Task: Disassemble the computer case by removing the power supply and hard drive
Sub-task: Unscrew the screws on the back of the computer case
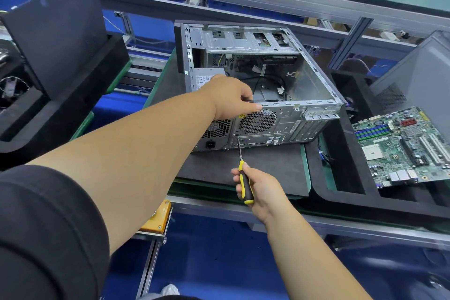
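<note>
Left hand point(231, 98) gripping top rear edge of computer case point(314, 85) on mat; right hand point(261, 189) wrapped around screwdriver point(244, 184), tip on rear-panel screw beside power supply point(207, 79). Best kept square, pressed firmly, case steadied.

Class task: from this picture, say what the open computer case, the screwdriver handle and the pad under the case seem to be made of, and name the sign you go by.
Open silver computer case: likely bare sheet steel, going by its dull grey sheen, punched vents and folded edges.
Yellow-and-black screwdriver handle: probably moulded plastic or rubber; smooth two-colour grip.
Dark grey flat pad: matte, no glare; perhaps rubber or foam.
</note>
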A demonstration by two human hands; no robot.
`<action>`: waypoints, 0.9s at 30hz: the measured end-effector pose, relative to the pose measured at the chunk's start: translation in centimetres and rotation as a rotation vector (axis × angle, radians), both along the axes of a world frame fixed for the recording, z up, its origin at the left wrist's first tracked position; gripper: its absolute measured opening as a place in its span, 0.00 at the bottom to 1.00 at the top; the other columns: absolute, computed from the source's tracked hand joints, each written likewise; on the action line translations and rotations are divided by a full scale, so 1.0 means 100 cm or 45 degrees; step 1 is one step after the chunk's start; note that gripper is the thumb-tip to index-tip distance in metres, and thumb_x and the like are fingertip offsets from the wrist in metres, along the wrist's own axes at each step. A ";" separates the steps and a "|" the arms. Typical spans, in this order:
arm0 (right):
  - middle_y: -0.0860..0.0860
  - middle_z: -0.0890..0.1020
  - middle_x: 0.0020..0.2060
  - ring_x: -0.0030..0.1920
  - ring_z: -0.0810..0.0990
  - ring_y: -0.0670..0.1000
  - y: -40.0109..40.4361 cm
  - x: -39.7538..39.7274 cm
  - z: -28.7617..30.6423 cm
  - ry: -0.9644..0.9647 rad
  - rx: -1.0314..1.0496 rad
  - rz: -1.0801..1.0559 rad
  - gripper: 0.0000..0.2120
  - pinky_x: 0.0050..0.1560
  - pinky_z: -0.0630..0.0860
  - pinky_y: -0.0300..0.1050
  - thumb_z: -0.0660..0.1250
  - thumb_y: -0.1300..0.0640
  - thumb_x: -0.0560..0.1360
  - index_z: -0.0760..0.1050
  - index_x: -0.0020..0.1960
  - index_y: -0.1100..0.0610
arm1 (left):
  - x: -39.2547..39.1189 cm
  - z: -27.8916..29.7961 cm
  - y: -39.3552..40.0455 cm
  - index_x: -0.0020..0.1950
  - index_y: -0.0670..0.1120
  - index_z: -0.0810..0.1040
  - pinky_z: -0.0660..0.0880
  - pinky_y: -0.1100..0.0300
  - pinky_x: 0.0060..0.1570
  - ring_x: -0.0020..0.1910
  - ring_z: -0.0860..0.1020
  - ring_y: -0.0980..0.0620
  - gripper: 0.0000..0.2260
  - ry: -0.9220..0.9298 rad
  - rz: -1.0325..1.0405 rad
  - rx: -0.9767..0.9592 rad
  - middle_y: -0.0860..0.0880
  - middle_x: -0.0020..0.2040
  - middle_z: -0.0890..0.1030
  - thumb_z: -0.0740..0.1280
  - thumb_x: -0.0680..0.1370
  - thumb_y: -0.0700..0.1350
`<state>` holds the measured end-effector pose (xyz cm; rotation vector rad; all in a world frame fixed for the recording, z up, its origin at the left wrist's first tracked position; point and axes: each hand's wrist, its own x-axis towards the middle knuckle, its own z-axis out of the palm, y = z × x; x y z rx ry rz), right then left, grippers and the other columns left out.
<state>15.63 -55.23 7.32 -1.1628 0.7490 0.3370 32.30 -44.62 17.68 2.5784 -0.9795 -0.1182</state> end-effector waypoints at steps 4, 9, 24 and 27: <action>0.50 0.78 0.31 0.28 0.77 0.47 0.003 0.001 -0.004 -0.016 -0.168 -0.067 0.09 0.30 0.73 0.41 0.71 0.52 0.77 0.77 0.47 0.58 | 0.000 0.000 0.000 0.46 0.51 0.80 0.67 0.57 0.50 0.44 0.74 0.50 0.17 0.023 0.007 0.007 0.53 0.38 0.78 0.61 0.79 0.63; 0.48 0.76 0.27 0.29 0.73 0.46 0.003 0.003 -0.005 -0.121 -0.484 0.011 0.10 0.33 0.72 0.42 0.72 0.53 0.75 0.73 0.47 0.56 | 0.000 0.000 -0.001 0.47 0.50 0.81 0.66 0.58 0.48 0.44 0.75 0.50 0.17 0.004 -0.001 0.011 0.52 0.38 0.79 0.61 0.79 0.62; 0.52 0.78 0.31 0.23 0.72 0.46 0.006 0.007 0.004 0.036 -0.169 -0.141 0.09 0.27 0.70 0.39 0.62 0.56 0.81 0.76 0.46 0.59 | 0.001 -0.002 -0.001 0.47 0.51 0.81 0.64 0.58 0.49 0.46 0.75 0.50 0.18 0.004 0.010 -0.004 0.52 0.40 0.81 0.61 0.78 0.63; 0.52 0.78 0.31 0.24 0.72 0.46 0.005 0.004 0.004 0.025 -0.186 -0.129 0.09 0.28 0.70 0.39 0.62 0.56 0.81 0.76 0.46 0.59 | 0.001 -0.001 -0.001 0.47 0.51 0.81 0.64 0.58 0.48 0.45 0.76 0.50 0.18 0.002 0.010 0.001 0.52 0.40 0.81 0.61 0.78 0.63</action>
